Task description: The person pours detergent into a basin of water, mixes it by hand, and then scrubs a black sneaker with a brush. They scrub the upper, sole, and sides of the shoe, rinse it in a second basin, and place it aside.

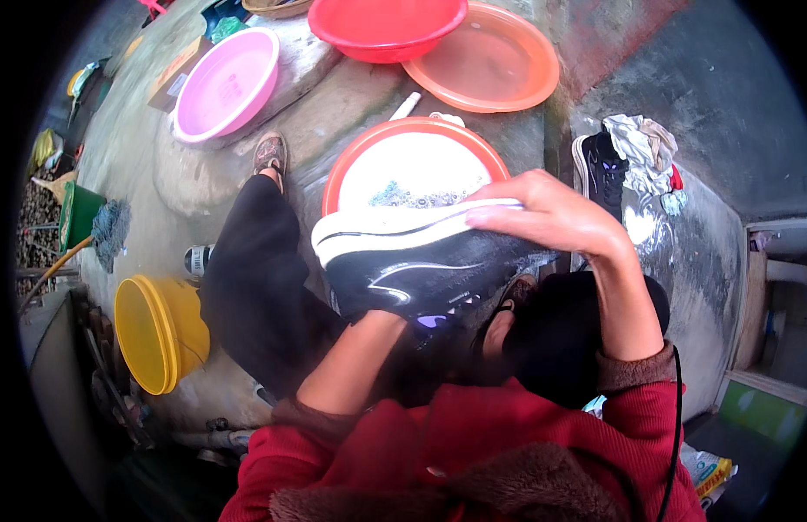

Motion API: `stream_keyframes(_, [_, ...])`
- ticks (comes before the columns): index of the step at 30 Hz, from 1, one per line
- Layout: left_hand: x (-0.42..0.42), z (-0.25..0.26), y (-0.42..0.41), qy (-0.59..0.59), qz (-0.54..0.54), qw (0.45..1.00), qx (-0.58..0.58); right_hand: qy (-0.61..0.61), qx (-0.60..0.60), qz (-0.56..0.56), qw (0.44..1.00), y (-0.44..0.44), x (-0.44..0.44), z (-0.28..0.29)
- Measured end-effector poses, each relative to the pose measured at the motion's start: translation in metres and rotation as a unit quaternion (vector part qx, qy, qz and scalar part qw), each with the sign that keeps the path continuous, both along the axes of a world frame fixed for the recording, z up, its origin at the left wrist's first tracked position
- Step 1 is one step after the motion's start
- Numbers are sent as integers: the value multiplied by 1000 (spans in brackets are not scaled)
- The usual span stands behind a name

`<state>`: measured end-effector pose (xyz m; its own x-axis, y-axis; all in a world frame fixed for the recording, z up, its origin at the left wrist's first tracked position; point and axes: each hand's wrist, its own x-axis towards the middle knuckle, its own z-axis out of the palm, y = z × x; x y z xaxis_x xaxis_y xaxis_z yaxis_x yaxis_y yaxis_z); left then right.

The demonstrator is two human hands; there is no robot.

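Observation:
A wet black sneaker (416, 271) with a thick white sole is on its side in front of me, sole away from my body. My left hand (385, 321) reaches into its opening, so only the wrist shows and the fingers are hidden. With thumb and fingers, my right hand (547, 212) grips the sole at the sneaker's right end. Just beyond the sole stands an orange basin (333, 173) of sudsy water, its near rim partly covered by the sneaker.
A second black sneaker (604, 171) rests beside crumpled cloths (641, 153) at right. Pink (263, 98), red (390, 49) and orange (547, 72) basins stand beyond. A white tube (405, 106) lies behind the sudsy basin. At left are a yellow bucket (188, 333) and a mop (111, 228).

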<state>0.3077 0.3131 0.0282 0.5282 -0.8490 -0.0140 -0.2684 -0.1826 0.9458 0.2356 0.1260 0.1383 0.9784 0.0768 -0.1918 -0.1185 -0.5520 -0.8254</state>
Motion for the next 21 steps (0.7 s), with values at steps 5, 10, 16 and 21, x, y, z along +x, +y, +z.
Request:
stream_keyframes(5, [-8,1,-7,-5,-8,1000,-3,-78,-164,-5,983,21,7,2])
stream_keyframes(10, [-4,1,-2,-8,2,1000,3,-65,52,-42,996,-8,6,-1])
stream_keyframes(16, [1,0,6,-1,15,1000,4,-16,277,-53,959,-32,-16,8])
stream_keyframes(21, [3,1,8,-2,22,1000,2,-44,294,-55,953,-29,-17,8])
